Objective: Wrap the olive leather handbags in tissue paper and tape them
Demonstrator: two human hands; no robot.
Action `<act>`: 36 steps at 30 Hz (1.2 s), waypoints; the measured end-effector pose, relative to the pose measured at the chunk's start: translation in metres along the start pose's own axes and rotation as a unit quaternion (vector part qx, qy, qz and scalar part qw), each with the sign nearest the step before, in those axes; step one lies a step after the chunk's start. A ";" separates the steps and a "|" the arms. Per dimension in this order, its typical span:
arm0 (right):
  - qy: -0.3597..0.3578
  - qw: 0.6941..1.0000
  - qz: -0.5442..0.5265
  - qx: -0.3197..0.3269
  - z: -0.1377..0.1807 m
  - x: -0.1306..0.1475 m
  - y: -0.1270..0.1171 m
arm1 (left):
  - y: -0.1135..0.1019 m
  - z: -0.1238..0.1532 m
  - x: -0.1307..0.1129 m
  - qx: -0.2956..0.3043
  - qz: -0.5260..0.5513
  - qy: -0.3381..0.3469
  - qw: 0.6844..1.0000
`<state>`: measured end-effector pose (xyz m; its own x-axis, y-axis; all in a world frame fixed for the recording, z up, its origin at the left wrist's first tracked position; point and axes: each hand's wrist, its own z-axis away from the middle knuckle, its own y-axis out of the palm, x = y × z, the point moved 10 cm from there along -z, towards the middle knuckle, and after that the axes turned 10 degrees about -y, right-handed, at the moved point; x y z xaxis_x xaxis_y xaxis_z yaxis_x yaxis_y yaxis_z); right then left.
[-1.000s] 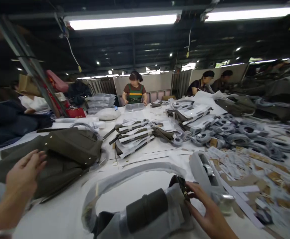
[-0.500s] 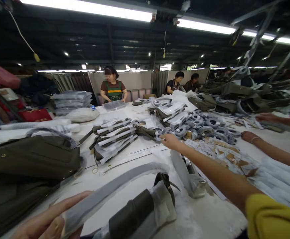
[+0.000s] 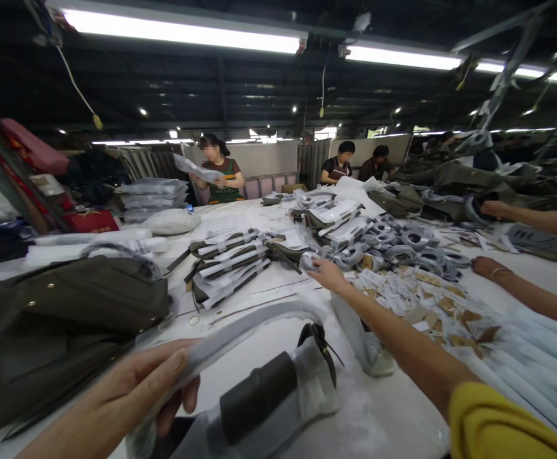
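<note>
My left hand [image 3: 156, 382] is closed around a bag handle [image 3: 249, 328] wrapped in greyish film, the thumb lying along its top. The handle arches to the right, toward a dark olive bag [image 3: 259, 395] partly covered in clear film on the near table. Stretched across the table, my right hand [image 3: 328, 274] grips a small film-wrapped coiled strap [image 3: 308, 260] at the edge of the coil pile. Just left of that hand lies a stack of olive straps [image 3: 233, 261] with white wrapping. A grey-wrapped piece [image 3: 362, 338] rests under my right forearm.
A large olive bag [image 3: 77, 319] fills the left of the white table [image 3: 378, 414]. Beyond my right arm are many coils [image 3: 402, 255], small packets with brown tags [image 3: 445, 306] and white rolls [image 3: 536, 357]. A co-worker's hands [image 3: 486, 268] work at right; another person [image 3: 218, 172] stands opposite.
My left hand has moved up and right, farther along the handle. My right hand stays by the coils, with a coil now clearly at its fingertips. The person opposite has lifted a clear-wrapped package.
</note>
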<state>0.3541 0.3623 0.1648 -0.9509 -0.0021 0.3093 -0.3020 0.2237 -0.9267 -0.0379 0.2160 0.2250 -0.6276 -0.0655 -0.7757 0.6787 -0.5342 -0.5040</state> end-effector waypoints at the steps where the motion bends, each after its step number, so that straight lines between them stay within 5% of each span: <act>1: -0.013 0.999 -0.015 -0.042 0.022 0.007 -0.021 | 0.002 0.003 -0.012 0.009 -0.007 0.012 1.000; 3: -0.046 0.990 -0.051 -0.127 0.080 0.025 -0.059 | 0.004 0.007 -0.032 0.014 -0.019 0.038 0.999; 5: -0.106 0.937 -0.168 -0.286 0.154 0.048 -0.101 | 0.003 0.011 -0.047 0.010 -0.020 0.059 0.998; 6: -0.136 0.921 -0.199 -0.307 0.187 0.063 -0.108 | 0.002 0.012 -0.051 0.009 -0.016 0.066 0.998; 10: -0.291 0.893 -0.262 -0.224 0.265 0.148 -0.085 | -0.001 0.012 -0.057 0.008 0.019 0.072 0.997; 15: -0.301 0.910 -0.219 -0.183 0.254 0.215 -0.045 | -0.002 0.009 -0.050 -0.023 0.101 0.063 0.993; 21: -0.270 0.925 -0.158 -0.214 0.227 0.254 -0.035 | 0.007 0.014 -0.051 -0.030 0.128 0.069 0.989; 29: -0.250 0.915 -0.229 -0.218 0.216 0.279 -0.041 | 0.003 0.017 -0.055 -0.094 0.079 0.074 0.990; 36: -0.370 0.850 -0.316 -0.201 0.258 0.263 -0.045 | 0.006 0.019 -0.048 -0.132 0.069 0.054 0.987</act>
<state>0.1004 0.1002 0.2326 -0.4349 -0.8250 0.3609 -0.8619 0.2653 -0.4320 -0.0111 0.2003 0.2667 -0.4874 -0.0255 -0.8728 0.8399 -0.2872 -0.4606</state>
